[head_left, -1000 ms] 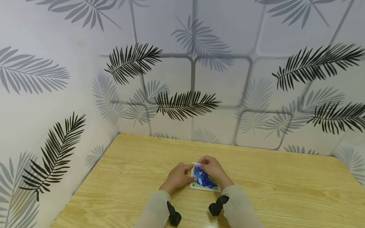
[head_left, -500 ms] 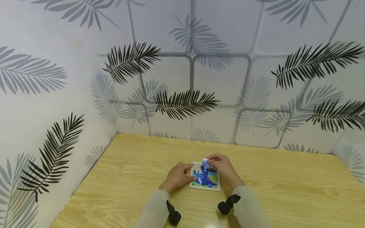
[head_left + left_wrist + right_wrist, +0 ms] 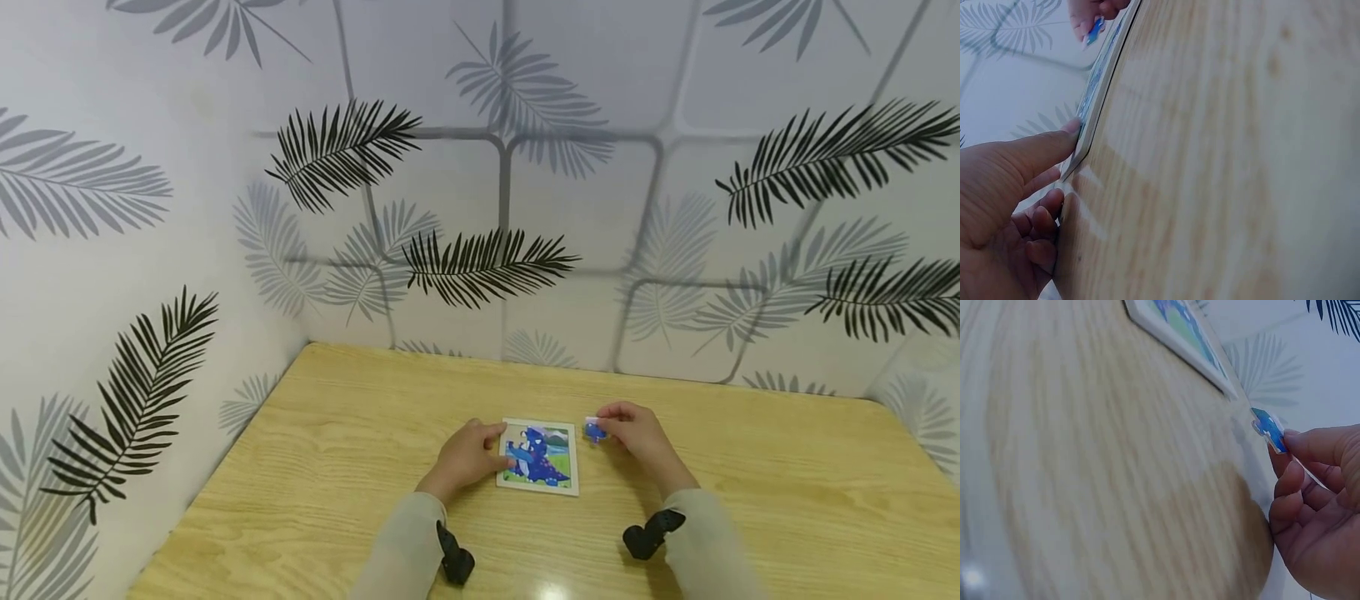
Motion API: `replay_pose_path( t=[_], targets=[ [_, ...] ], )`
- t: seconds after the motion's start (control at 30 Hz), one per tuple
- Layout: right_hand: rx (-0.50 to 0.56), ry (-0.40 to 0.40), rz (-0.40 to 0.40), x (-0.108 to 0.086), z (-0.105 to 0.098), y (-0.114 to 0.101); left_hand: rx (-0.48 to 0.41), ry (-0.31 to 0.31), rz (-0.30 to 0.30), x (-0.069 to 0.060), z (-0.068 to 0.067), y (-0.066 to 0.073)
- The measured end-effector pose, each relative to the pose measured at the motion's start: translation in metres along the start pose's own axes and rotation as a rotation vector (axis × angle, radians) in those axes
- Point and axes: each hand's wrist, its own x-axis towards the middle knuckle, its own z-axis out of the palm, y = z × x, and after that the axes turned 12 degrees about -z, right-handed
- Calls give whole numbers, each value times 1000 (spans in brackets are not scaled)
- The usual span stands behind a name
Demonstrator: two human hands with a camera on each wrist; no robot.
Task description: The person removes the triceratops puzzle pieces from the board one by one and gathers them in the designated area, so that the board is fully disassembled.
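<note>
A square tray jigsaw puzzle (image 3: pixel 573 458) with a pale frame lies flat on the table. Its picture has blue dinosaurs, with a bare beige patch at the upper left. My left hand (image 3: pixel 467 457) holds the puzzle at its left side, thumb on top and index finger at the far left corner; the other fingers curl beside the edge in the left wrist view. Just right of the frame, my right hand (image 3: pixel 637 433) pinches a small blue jigsaw piece (image 3: pixel 1268 430) between thumb and fingers. The piece is tilted and apart from the puzzle.
The light wooden table (image 3: pixel 360 417) reaches back to a wall (image 3: pixel 585 217) with a leaf pattern. Another wall stands along the left. Each wrist wears a black camera, the right one (image 3: pixel 652 535) hanging over the table.
My right hand has drawn the jigsaw piece off the puzzle's top and carried it right, beyond the frame. My left hand stays at the puzzle's left side.
</note>
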Motion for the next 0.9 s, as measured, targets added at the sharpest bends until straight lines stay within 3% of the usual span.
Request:
replay_pose_path(
  t=[0.23, 0.57, 0.9],
  targets=[
    [-56, 11, 27, -1, -9, 10, -10, -2, -8, -2, -2, 1],
    [-164, 35, -17, -2, -7, 13, -4, 2, -5, -3, -3, 2],
    [-192, 54, -23, -3, -7, 17, 7, 6, 1, -3, -1, 2]
  ],
)
